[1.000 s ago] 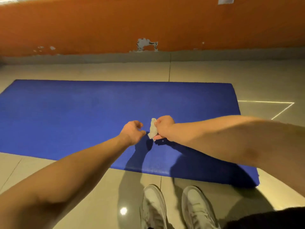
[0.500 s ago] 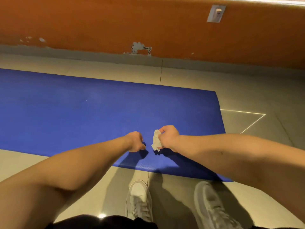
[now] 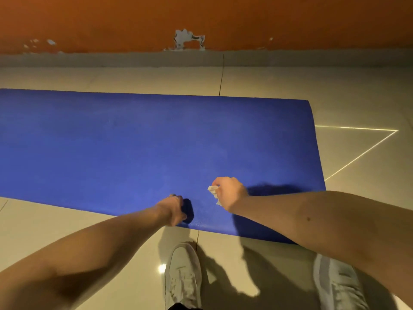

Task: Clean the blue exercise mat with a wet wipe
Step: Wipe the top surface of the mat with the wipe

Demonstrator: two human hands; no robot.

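Blue exercise mat (image 3: 134, 148) lies flat on the floor (image 3: 357, 97). Right hand (image 3: 230, 192) clamps a crumpled wet wipe (image 3: 213, 190) over its near edge. Left hand (image 3: 172, 209) fingers curled, apparently empty. Judged: wiping about to start; next, lower wipe onto mat and stroke.

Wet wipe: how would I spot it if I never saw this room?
Find the big blue exercise mat on the beige tiled floor. Over its near edge, the right hand pinches a small crumpled white wet wipe. Unlike the white shoes below, it is tiny, rumpled and over the blue.
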